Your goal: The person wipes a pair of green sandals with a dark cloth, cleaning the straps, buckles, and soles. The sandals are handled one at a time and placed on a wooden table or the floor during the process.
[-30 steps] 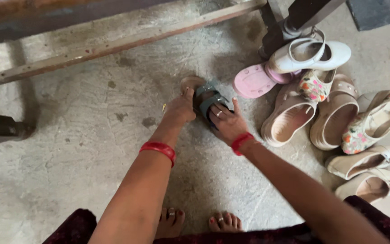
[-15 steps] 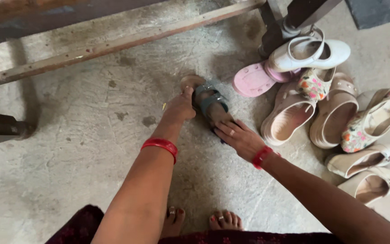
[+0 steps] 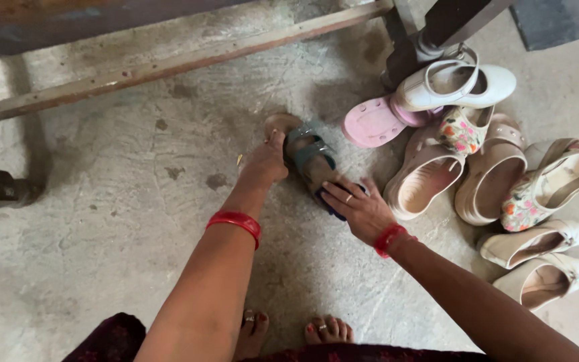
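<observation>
Holding a brown sandal with teal straps [image 3: 306,155] on the floor | left hand [image 3: 265,163] grips its side, fingers curled | right hand [image 3: 362,209] presses heel, fingers flat | shoe pile [image 3: 477,154] at 3 o'clock | best keep both hands steady, grip snug.

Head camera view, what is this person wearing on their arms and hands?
Both forearms are bare, with no sleeves. The left hand has a red bangle at the wrist. The right hand has a red bracelet at the wrist and a ring on one of its fingers.
</observation>
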